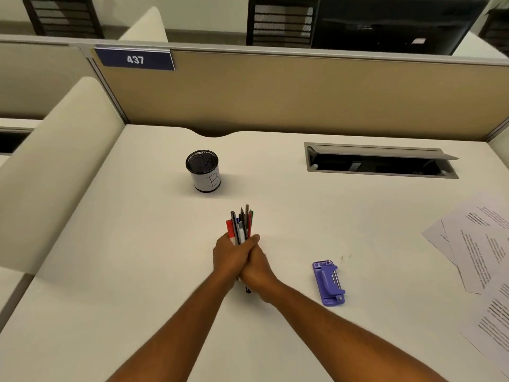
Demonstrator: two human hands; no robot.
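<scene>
Both hands, the left hand (227, 256) and right hand (257, 267), are squeezing a bunch of pens (241, 226) in a tight grip near the cup (205, 172) marked "B", below the sign (135, 59) reading "437".

The desk (137, 244) is smooth, matt, off-white laminate. The cup (206, 176) is black metal mesh wrapped in a matt paper label. The pens (241, 226) have smooth plastic barrels. The hole punch (328, 282) is purple plastic with shiny metal pins. The sheets (484, 244) are matt paper. The partition (275, 92) looks like tan cloth.
</scene>
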